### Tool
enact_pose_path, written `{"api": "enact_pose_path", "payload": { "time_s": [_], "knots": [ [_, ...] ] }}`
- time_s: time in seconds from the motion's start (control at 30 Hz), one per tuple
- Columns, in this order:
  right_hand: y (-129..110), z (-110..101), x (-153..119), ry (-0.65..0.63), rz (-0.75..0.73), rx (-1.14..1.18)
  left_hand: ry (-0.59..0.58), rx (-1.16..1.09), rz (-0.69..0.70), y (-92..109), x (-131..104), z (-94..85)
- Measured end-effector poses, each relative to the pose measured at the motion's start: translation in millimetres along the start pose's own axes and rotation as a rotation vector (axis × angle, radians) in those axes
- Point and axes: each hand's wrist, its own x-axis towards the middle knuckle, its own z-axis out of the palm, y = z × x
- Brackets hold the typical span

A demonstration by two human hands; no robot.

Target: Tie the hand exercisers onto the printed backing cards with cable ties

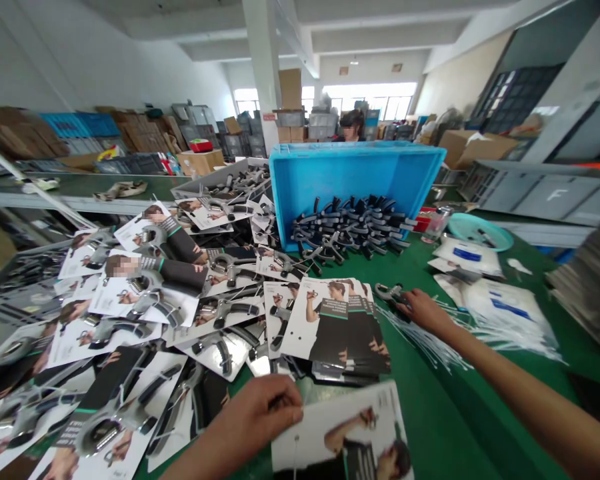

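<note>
Pinching a printed card [347, 427] by its upper left corner, over the green table [445, 427], between thumb and fingers of the left hand [265, 408]; gripping a hand exerciser [388, 291] in the closed fingers of the right hand [425, 312], beside white cable ties [427, 341]; facing a card stack [325, 333] and, farther off, a tipped blue crate [350, 175].

Left hand [270, 405] bare; right hand [427, 311] bare; left forearm [207, 448] bare; right forearm [515, 380] bare, slim near wrist
</note>
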Motion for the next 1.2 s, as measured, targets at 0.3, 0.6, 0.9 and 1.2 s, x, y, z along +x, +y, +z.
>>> {"api": "enact_pose_path", "payload": {
  "time_s": [0.3,0.6,0.9,1.2],
  "knots": [
    [-40,-11,14,0.062,0.137,0.158,0.613,-0.489,-0.029,-2,55,-6.8],
    [30,-85,7,0.071,0.286,0.660,0.669,0.092,0.029,-29,61,8.5],
    [-81,-91,-81,-0.186,0.251,1.858,0.564,0.342,-0.039,-29,72,33.1],
    [-132,-91,-79,-0.375,0.226,2.079,0.617,0.225,-0.001,-20,63,26.6]
  ]
}}
